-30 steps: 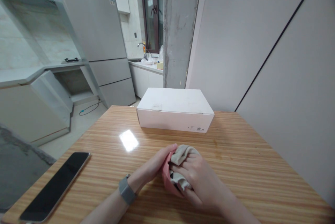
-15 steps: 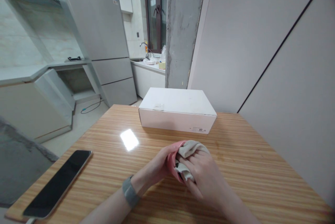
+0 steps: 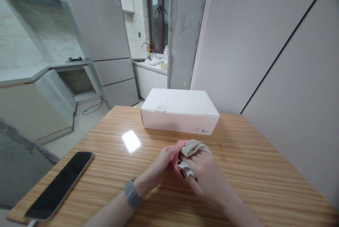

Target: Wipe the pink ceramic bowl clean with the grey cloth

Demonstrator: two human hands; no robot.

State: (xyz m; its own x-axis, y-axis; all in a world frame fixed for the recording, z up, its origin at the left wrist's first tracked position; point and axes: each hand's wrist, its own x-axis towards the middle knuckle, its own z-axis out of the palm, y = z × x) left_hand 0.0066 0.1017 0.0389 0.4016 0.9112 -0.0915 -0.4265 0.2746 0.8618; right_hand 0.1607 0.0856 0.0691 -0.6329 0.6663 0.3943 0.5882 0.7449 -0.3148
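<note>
Above the wooden table, my left hand [image 3: 162, 162] is wrapped round a pink cup-like container [image 3: 174, 162], its thumb along the rim. The container is tilted with its mouth toward my right hand [image 3: 206, 172]. That hand is closed on a greyish-white cloth [image 3: 195, 147] and presses it into the mouth, with the fingertips hidden inside. Part of the cloth bulges over the upper rim, and a ragged end shows lower down. A small dark patch is visible at the lower rim; I cannot make out what it is.
A white box [image 3: 180, 120] lies across the far part of the wooden table [image 3: 254, 156]. At the near left, a black-screened phone [image 3: 60, 186] has a white cable plugged in. Beyond stand a fridge [image 3: 97, 22], a sink counter [image 3: 150, 73] and a concrete pillar [image 3: 186, 32].
Both hands have shifted slightly upward with the container, which looks turned a little. The cloth stays in my right hand.
</note>
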